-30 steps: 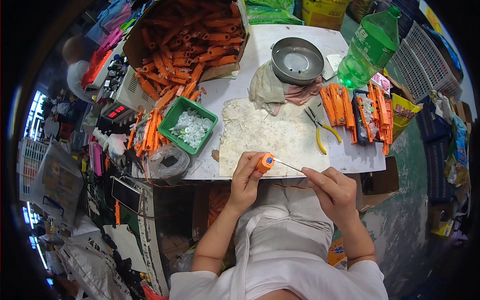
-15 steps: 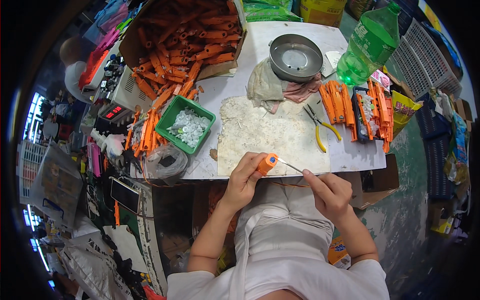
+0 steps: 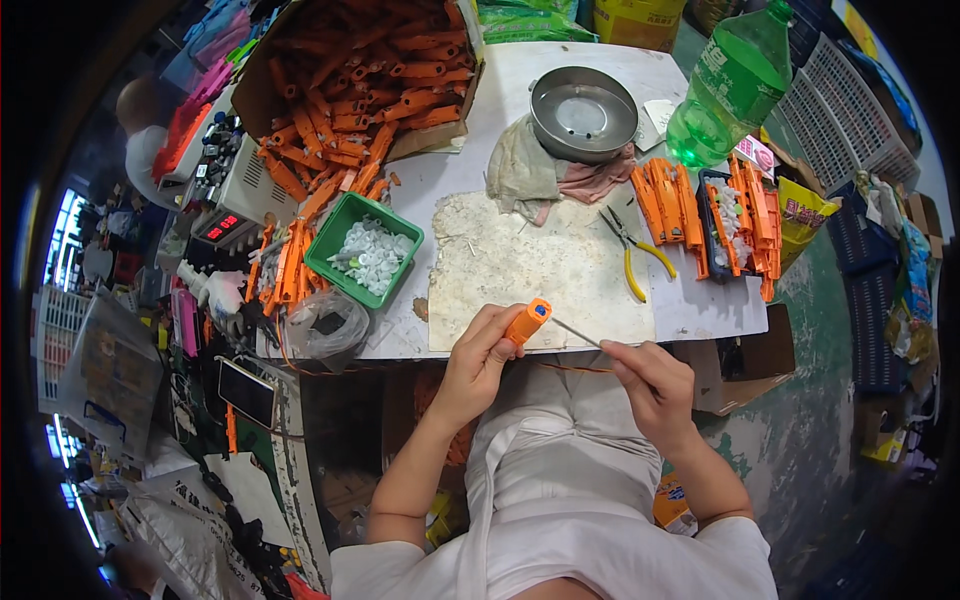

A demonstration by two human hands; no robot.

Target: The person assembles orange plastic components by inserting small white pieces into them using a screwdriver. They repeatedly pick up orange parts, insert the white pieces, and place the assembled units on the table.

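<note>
Just past the table's near edge, my left hand (image 3: 474, 358) is closed around an orange plastic part (image 3: 526, 324). The part's end points up and to the right, with something blue inside. My right hand (image 3: 657, 385) pinches a thin metal tool (image 3: 577, 333), whose handle end is hidden in my fingers; its exact kind is unclear. The tool's tip lies right beside the part's end; contact cannot be made out. Beyond my hands is a stained work sheet (image 3: 540, 275), with yellow-handled pliers (image 3: 629, 252) at its right.
A green bin (image 3: 362, 250) of translucent white pieces stands left, below a box heaped with orange parts (image 3: 370, 90). A metal bowl (image 3: 584, 115) rests by rags (image 3: 525, 165). More orange parts (image 3: 668, 205) and a green bottle (image 3: 727, 90) are on the right.
The orange part has tilted in my left hand, its end turning upward and shifting slightly left. My right hand and the tool have moved slightly left too.
</note>
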